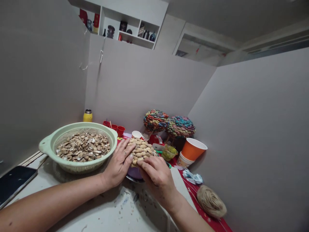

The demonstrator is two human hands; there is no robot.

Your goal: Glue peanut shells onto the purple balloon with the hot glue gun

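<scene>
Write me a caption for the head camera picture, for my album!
Left hand and right hand on a peanut-covered mound, a green basket beside them, colourful bumpy shapes behind.

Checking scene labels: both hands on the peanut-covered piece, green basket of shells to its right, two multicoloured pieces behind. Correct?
One error: the head view shows the green basket of shells to the left of the peanut-covered piece, not its right. The rest holds: left hand and right hand on the piece, two multicoloured pieces behind.

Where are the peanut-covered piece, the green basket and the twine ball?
Peanut-covered piece [142, 149]: head view, upper surface.
Green basket [77, 168]: head view, near outer wall.
Twine ball [211, 202]: head view, wound middle.
</scene>
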